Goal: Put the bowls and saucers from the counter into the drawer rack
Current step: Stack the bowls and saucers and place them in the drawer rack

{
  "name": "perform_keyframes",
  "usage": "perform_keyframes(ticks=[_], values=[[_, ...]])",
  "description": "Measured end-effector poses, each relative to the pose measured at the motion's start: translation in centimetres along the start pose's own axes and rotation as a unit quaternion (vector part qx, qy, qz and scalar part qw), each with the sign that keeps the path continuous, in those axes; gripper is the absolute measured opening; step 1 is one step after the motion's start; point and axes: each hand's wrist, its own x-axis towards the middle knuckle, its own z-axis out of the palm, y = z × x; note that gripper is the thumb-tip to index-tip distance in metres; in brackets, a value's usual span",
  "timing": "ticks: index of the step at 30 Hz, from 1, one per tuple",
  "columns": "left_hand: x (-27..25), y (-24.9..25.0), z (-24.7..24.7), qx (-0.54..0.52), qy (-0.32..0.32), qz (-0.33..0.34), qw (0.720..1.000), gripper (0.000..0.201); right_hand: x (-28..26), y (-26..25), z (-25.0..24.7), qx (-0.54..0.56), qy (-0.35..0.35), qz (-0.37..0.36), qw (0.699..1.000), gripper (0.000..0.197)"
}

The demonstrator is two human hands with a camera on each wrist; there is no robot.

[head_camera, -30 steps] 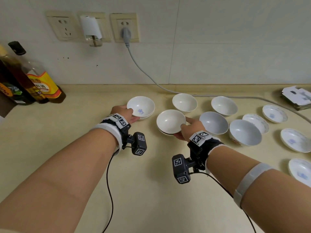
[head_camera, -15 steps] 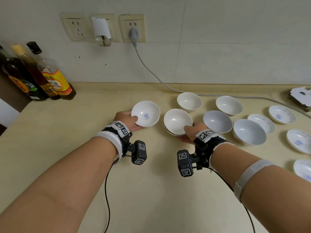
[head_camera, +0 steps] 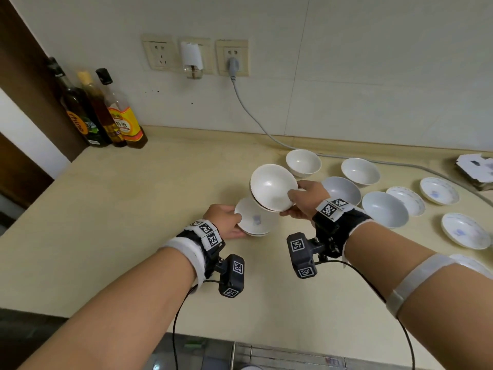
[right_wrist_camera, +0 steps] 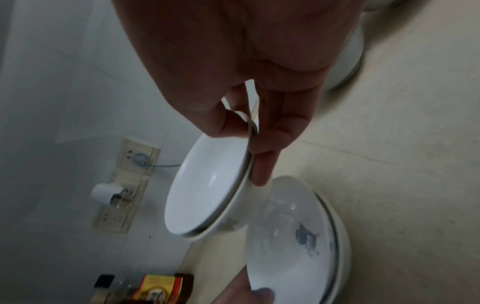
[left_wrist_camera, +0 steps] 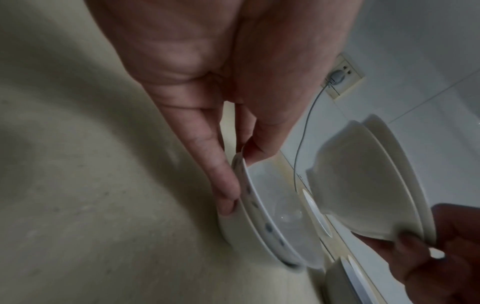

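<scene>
Beige counter (head_camera: 120, 209) below, I pinch white nested bowls (head_camera: 273, 186) by the rim in my right hand (head_camera: 306, 200); my left hand (head_camera: 225, 220) pinches the blue-marked bowls (head_camera: 253, 218). Next, stack them squarely, then carry to the drawer.

Glossy glazed bowls (head_camera: 273, 188); matt speckled counter (head_camera: 128, 209).

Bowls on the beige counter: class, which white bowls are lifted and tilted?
The plain white nested bowls pinched by the right hand; they are raised and tipped, while the others sit lower and level.
</scene>
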Motion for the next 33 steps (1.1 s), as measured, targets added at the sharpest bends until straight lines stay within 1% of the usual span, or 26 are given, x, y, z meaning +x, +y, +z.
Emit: perform_keyframes(ticks=[2, 4, 5, 8, 11, 13, 16, 18, 20, 21, 23, 25, 28, 30, 33], values=[[-0.7, -0.4, 0.3, -0.002, -0.014, -0.006, 1.0, 0.037, -0.7, 0.1, 0.7, -0.032, -0.021, 0.006, 0.999, 0.045], [-0.9, -0.7, 0.4, -0.035, -0.027, -0.032, 0.998, 0.042, -1.0, 0.4, 1.3, -0.052, -0.023, 0.007, 0.998, 0.043], [-0.9, -0.7, 0.4, -0.05, -0.031, -0.046, 0.997, 0.042, -1.0, 0.7, 1.6, -0.06, -0.022, 0.007, 0.998, 0.043], [-1.0, -1.0, 0.3, -0.067, -0.022, -0.065, 0.995, 0.033, -0.9, 1.5, 2.3, -0.085, -0.022, 0.009, 0.996, 0.046], [-0.8, -1.2, 0.5, -0.125, -0.015, -0.086, 0.988, 0.047, -0.7, 2.1, 3.0, -0.106, -0.025, 0.001, 0.994, 0.049], [-0.6, -1.4, 0.9, -0.135, -0.026, -0.082, 0.987, 0.052, -0.7, 2.4, 3.4, -0.102, -0.027, -0.004, 0.994, 0.052], [-0.7, -1.6, 1.7, -0.128, -0.028, -0.061, 0.989, 0.043, -0.7, 2.9, 3.4, -0.117, -0.016, -0.012, 0.993, 0.055], [-0.5, -1.9, 2.0, -0.13, -0.023, -0.041, 0.99, 0.043, -0.9, 3.3, 3.3, -0.146, -0.018, -0.01, 0.989, 0.056], [-0.5, -2.2, 2.3, -0.134, -0.016, -0.023, 0.991, 0.044, -1.0, 3.8, 3.2, -0.158, -0.039, 0.013, 0.987, 0.055], [-0.6, -2.3, 2.4, -0.134, -0.012, -0.016, 0.991, 0.043, -1.1, 4.1, 3.1, -0.139, -0.058, 0.038, 0.988, 0.053], [-1.2, -2.5, 2.6, -0.131, -0.005, -0.006, 0.991, 0.041, -1.4, 4.6, 3.2, -0.066, -0.091, 0.084, 0.99, 0.047], [-2.2, -3.0, 2.8, -0.122, 0.005, -0.004, 0.993, 0.041, -1.8, 5.2, 3.0, -0.016, -0.114, 0.1, 0.988, 0.044], [-4.3, -4.1, 3.2, -0.106, 0.022, 0.004, 0.994, 0.045, -2.5, 6.6, 2.2, -0.014, -0.147, 0.103, 0.984, 0.042], [-6.3, -5.0, 3.7, -0.099, 0.037, 0.006, 0.994, 0.047, -3.3, 7.7, 1.5, -0.026, -0.184, 0.095, 0.978, 0.041], [-10.3, -6.2, 4.9, -0.092, 0.076, 0.01, 0.993, 0.048, -5.0, 9.5, 0.4, -0.035, -0.243, 0.056, 0.968, 0.045]])
